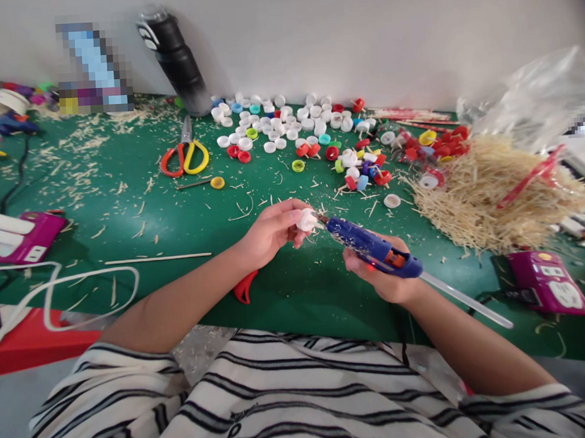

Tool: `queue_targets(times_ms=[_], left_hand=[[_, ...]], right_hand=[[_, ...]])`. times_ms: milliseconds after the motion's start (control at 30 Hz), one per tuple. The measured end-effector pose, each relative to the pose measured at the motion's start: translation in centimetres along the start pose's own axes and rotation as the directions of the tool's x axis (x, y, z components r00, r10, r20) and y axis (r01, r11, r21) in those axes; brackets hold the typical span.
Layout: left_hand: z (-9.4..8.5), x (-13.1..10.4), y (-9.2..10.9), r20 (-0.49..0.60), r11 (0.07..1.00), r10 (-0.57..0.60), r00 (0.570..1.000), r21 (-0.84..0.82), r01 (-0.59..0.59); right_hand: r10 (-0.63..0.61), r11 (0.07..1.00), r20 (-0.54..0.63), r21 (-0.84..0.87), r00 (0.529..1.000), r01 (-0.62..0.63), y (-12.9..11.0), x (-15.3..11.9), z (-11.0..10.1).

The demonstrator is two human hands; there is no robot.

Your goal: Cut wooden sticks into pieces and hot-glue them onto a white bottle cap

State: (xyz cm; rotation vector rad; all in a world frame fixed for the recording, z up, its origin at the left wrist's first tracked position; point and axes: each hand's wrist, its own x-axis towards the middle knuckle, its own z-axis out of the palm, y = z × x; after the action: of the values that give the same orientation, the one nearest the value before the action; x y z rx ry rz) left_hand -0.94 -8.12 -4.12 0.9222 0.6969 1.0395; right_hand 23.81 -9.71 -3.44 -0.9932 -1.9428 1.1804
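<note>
Near the middle of the green table, my left hand (pixel 272 232) pinches a white bottle cap (pixel 307 219) between thumb and fingers. My right hand (pixel 384 266) is wrapped round a blue glue gun (pixel 367 242) with a clear glue stick (pixel 466 299) sticking out of its back end. The gun's nozzle points left at the cap, and whether they touch I cannot tell. Beyond my hands lie many loose caps (pixel 307 123), mostly white. A separate white cap (pixel 392 201) rests right of the nozzle.
Scissors (pixel 186 153) and a black bottle (pixel 179 71) stand out at the back left. A straw-coloured pile of thin strips (pixel 497 198) lies right. Purple boxes (pixel 551 282) sit on both sides. A thin stick (pixel 158 259) and a white cable (pixel 92 272) lie left.
</note>
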Motion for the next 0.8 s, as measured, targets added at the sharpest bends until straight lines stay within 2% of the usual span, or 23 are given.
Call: queue_targets(times_ms=[200,800], left_hand=[[0.08,0.0,0.08,-0.007,1.0,0.013,1.0,0.005,-0.013],[-0.14,0.07,0.01,0.005,0.997,0.044,0.999,-0.057,-0.044]], right_hand=[[0.038,0.999,0.0,0.008,0.999,-0.038,0.05,-0.01,-0.03],[-0.002,1.0,-0.017,0.002,1.0,0.002,0.02,0.07,-0.06]])
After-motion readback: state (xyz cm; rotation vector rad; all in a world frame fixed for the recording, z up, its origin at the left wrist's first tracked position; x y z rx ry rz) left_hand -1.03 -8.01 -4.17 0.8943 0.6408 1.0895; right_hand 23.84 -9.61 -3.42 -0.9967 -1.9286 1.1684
